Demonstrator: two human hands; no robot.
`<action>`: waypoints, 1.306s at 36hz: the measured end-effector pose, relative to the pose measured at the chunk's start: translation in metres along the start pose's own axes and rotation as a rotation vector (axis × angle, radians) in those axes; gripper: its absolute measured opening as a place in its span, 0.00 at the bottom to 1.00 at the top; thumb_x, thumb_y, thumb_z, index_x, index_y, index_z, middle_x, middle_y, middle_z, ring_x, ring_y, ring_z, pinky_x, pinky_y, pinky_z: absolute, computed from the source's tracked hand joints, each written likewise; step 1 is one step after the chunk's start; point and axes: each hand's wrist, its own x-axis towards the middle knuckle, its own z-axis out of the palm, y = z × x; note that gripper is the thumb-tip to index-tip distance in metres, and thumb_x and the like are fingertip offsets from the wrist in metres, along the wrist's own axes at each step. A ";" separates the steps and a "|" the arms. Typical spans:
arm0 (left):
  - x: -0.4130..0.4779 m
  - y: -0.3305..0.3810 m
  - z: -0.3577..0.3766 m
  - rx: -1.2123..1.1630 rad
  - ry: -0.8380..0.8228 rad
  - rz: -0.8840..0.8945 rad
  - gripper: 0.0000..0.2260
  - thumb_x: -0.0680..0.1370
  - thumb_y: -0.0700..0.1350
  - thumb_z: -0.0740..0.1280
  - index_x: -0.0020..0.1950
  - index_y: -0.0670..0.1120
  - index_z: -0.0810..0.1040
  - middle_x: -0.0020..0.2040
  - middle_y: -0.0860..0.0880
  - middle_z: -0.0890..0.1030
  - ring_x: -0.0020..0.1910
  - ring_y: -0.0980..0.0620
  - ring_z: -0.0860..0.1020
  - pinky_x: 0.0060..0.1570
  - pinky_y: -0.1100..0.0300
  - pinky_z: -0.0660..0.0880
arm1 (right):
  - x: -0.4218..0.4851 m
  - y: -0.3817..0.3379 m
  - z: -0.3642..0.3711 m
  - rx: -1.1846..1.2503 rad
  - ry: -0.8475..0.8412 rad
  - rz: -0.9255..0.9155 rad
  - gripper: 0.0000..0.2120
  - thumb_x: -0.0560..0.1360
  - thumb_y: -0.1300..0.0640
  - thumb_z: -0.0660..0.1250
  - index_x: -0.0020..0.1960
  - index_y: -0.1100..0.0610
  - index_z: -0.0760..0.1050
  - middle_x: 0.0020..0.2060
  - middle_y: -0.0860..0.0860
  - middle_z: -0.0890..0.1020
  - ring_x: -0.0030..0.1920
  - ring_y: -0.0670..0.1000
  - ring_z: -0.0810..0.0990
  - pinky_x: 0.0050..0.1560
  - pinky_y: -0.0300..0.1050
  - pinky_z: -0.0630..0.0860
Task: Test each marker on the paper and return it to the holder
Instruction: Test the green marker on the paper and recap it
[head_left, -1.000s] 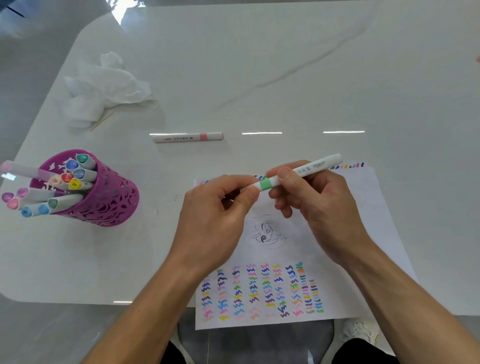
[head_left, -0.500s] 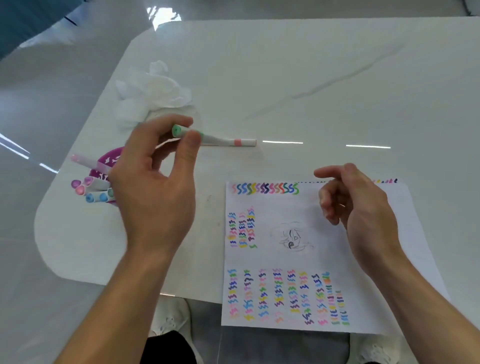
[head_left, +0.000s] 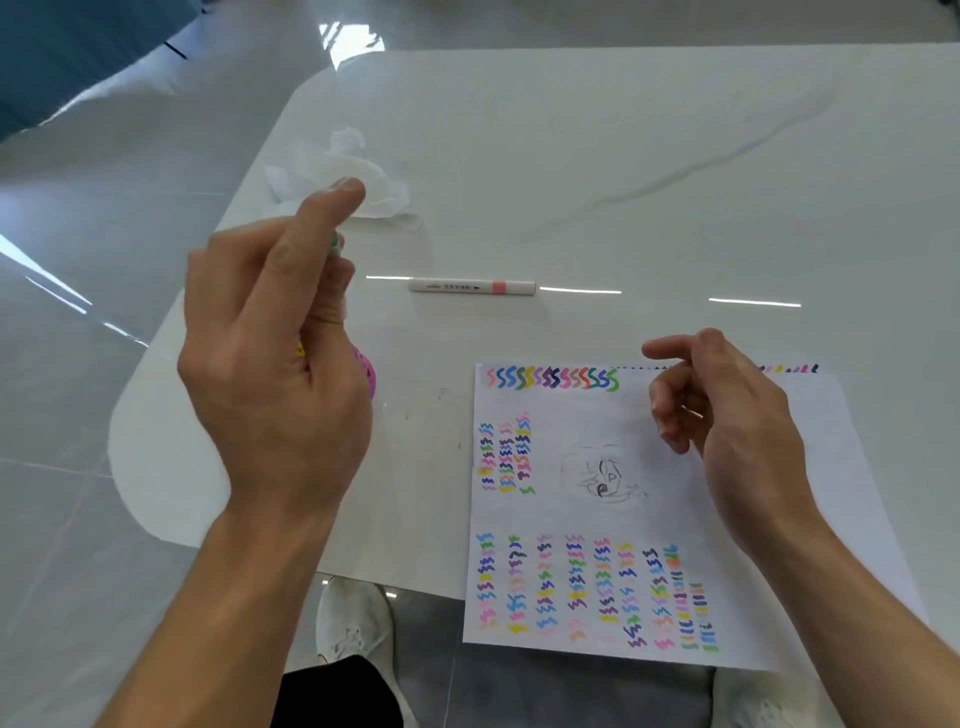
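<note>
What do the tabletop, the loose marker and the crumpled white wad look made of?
Tabletop: polished stone or a stone-look slab; glossy, grey veins, sharp light reflections. Loose marker: smooth white plastic, probably, with a pink band. Wad: soft tissue paper, judging by its limp creases.

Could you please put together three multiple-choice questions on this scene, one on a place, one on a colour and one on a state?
1. The pink-banded marker lies: A) in a drawer; B) on the table, beyond the paper; C) on a chair.
2. The end of the held marker that shows in the fingers of the left hand is: A) green; B) black; C) orange.
3. The right hand: A) grips a marker; B) holds nothing, fingers loosely curled; C) lies flat on the paper.
Answers: 1 B, it rests on bare tabletop past the sheet's far edge; 2 A, a green tip peeks out; 3 B, its palm is empty.
</note>
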 end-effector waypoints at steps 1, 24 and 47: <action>0.001 0.000 -0.002 0.003 0.010 0.010 0.13 0.84 0.36 0.60 0.66 0.42 0.78 0.52 0.48 0.74 0.50 0.41 0.79 0.52 0.49 0.77 | 0.000 0.000 0.000 -0.004 -0.001 -0.002 0.19 0.87 0.48 0.54 0.54 0.55 0.81 0.33 0.51 0.78 0.33 0.51 0.72 0.33 0.43 0.68; -0.003 -0.015 0.002 0.305 -0.271 -0.369 0.14 0.79 0.42 0.62 0.62 0.47 0.81 0.56 0.47 0.79 0.55 0.47 0.75 0.64 0.38 0.71 | 0.001 0.002 0.001 -0.009 0.003 -0.010 0.18 0.87 0.48 0.55 0.53 0.53 0.81 0.33 0.49 0.78 0.35 0.52 0.73 0.34 0.46 0.68; -0.003 -0.020 0.003 0.446 -0.300 -0.356 0.14 0.80 0.44 0.63 0.65 0.46 0.78 0.56 0.45 0.83 0.59 0.42 0.73 0.60 0.49 0.67 | 0.001 0.001 0.005 -0.006 0.001 0.004 0.18 0.87 0.48 0.56 0.53 0.54 0.82 0.33 0.51 0.78 0.35 0.52 0.72 0.34 0.45 0.68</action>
